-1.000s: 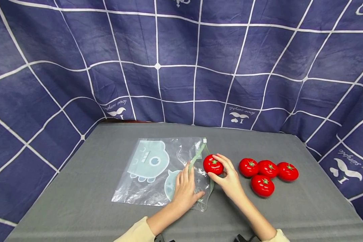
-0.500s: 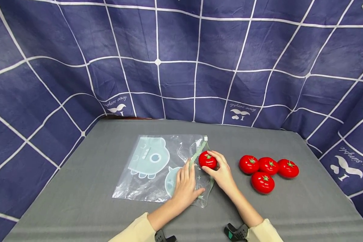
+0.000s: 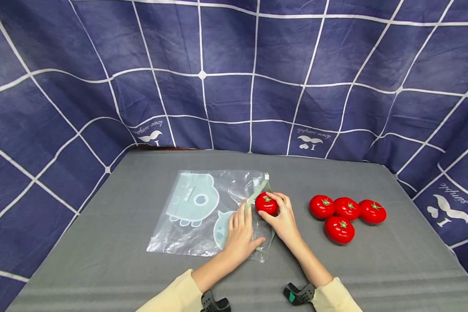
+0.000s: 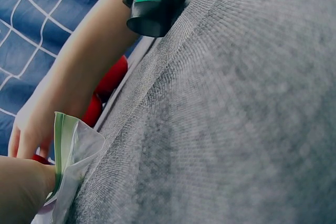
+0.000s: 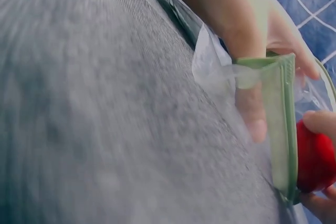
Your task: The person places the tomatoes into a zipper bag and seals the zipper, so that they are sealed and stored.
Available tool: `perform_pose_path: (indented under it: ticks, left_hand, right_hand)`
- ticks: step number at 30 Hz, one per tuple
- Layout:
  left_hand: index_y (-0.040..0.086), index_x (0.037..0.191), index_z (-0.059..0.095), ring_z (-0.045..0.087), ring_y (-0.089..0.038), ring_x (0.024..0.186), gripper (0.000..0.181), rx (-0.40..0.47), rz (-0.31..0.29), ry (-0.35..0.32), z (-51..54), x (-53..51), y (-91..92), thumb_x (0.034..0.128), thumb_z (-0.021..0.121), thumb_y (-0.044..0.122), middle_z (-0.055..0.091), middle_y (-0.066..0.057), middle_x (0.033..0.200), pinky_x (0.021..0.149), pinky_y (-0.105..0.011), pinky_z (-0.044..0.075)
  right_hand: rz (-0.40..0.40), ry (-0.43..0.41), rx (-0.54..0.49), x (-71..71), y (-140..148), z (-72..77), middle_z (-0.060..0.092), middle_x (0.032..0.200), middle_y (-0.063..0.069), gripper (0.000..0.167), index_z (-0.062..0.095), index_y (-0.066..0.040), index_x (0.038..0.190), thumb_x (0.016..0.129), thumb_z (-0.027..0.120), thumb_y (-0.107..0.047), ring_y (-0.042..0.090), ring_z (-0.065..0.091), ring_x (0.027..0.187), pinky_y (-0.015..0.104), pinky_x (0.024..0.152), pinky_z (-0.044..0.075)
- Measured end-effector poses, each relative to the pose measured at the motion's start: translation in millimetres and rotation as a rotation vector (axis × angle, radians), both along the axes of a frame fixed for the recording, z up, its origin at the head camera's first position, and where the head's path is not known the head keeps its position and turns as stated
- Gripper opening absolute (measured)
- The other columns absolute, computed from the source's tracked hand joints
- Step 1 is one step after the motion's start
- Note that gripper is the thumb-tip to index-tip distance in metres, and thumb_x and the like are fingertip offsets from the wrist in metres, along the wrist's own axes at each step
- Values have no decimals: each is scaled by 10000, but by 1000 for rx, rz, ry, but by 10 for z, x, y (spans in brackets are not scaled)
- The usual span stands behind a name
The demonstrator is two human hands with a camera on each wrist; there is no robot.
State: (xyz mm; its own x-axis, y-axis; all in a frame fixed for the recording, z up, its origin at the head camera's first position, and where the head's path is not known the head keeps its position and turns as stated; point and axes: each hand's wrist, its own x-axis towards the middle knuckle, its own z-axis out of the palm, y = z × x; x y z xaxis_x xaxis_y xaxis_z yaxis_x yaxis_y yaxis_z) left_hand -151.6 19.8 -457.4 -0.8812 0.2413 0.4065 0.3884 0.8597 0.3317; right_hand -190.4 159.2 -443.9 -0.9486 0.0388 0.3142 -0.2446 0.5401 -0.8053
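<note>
Head view: 1 tomato [image 3: 264, 204] is pinched by the right hand [image 3: 284, 220], perhaps inside the bag [image 3: 196, 236]; left hand [image 3: 238, 236] straight-fingered, 4 tomatoes [image 3: 339, 230] unbagged at right.

Held tomato [image 3: 264, 205] partly covered by right hand [image 3: 284, 220], 2 sleeves [image 3: 175, 294] cropped below

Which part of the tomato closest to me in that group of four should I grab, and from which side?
Probably the widest part of that nearest tomato, pinching its left and right flanks from above and your side. It is round with its green top up; the other three tomatoes lie beyond its far side, leaving the near side open.
</note>
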Motion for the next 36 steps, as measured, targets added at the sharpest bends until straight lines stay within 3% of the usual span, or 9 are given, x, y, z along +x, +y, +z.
perform_pose_path:
  ticks: [8,12,17,29,36]
  left_hand:
    - [-33,1382,259,361,-304,1230,1037,24,-20,-14,-8,-9,-16,604,795,393,267,-170,1418,1024,-452,276]
    - [-24,1393,244,354,-297,1238,1041,22,-23,-35,-4,-9,-13,611,792,392,256,-156,1431,1033,-445,270]
    - [-26,1393,244,345,-292,1247,1045,26,-23,-33,-5,6,-11,607,796,388,262,-153,1432,1029,-441,276]
    - [-36,1352,310,371,-295,1230,1007,17,-20,21,-23,-8,-17,585,803,391,318,-178,1383,1003,-433,308]
    - [-28,1372,291,390,-298,1220,1019,-10,-20,26,-14,-2,-10,597,796,397,341,-177,1376,1008,-433,311]
  right_hand:
    - [-20,4,-31,-59,-42,-74,420,1240,163,565,559,-111,1218,694,768,-143,300,478,1114,406,880,450]
    - [-4,-59,-126,-9,-57,18,403,1276,179,532,525,-55,1247,750,712,-89,315,479,1142,422,913,451]
    - [5,-127,-192,-9,-31,13,398,1331,166,518,494,-33,1282,788,647,-39,317,473,1188,422,947,441]
    - [-53,-52,-238,-56,-170,-64,501,1260,137,481,571,-65,1210,762,715,-163,289,498,1170,397,895,479]
    - [-77,-49,-243,-127,-278,-87,549,1198,135,453,575,-43,1194,768,697,-134,279,542,1094,412,929,449]
